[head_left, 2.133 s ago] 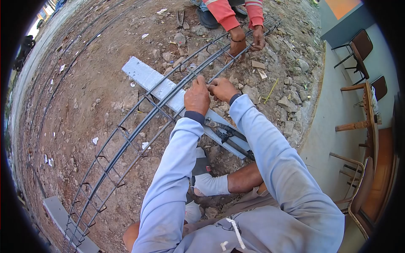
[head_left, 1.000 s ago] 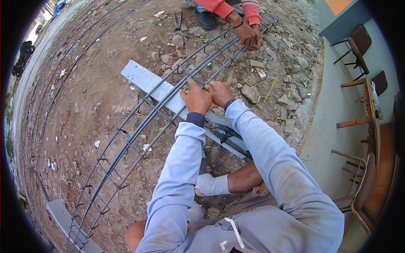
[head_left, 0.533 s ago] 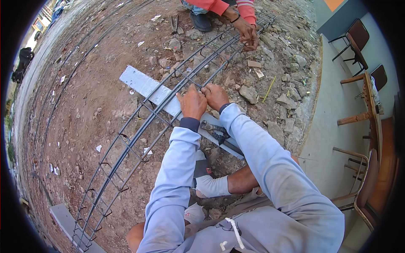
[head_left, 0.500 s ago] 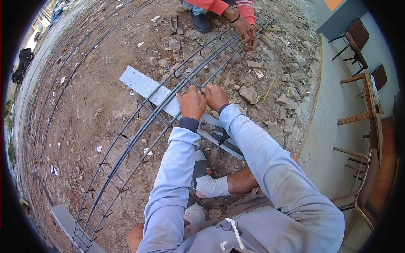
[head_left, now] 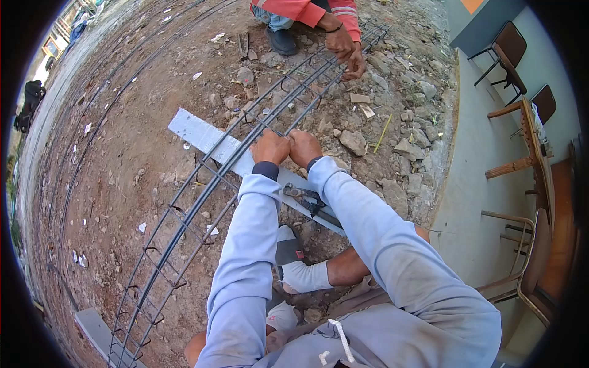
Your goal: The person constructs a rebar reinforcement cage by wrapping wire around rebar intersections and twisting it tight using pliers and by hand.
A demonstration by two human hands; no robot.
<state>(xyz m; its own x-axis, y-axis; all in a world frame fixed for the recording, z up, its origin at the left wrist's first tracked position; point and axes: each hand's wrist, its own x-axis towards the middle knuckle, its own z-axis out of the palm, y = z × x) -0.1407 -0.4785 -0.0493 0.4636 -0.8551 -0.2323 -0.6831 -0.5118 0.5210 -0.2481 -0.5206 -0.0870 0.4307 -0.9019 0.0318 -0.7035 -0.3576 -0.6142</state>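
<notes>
A long rebar cage point(head_left: 161, 264) of dark bars and bent stirrups runs diagonally across the ground. My left hand point(head_left: 270, 148) is closed at the cage's near side, its fingers curled at a bar by a stirrup. Right beside it, my right hand point(head_left: 305, 148) is closed too, fingertips pinched at the same spot. Whatever lies between the right fingertips is hidden. Below both hands, a dark metal hand tool point(head_left: 302, 195), like pincers, lies on a pale grey board point(head_left: 208, 136) that passes under the cage.
Opposite me, a person's hands point(head_left: 346, 55) work at the cage's far end. Another grey board point(head_left: 98, 334) lies under the near end. An open pincer-like tool point(head_left: 244, 45) rests on the soil. Loose rocks point(head_left: 353, 142) lie to the right, beside a concrete floor point(head_left: 466, 184) with chairs point(head_left: 512, 52).
The view has shifted slightly, so the cage and board appear a little lower and further left. My hands stay together at the cage, the right one turned slightly with its knuckles more upward.
</notes>
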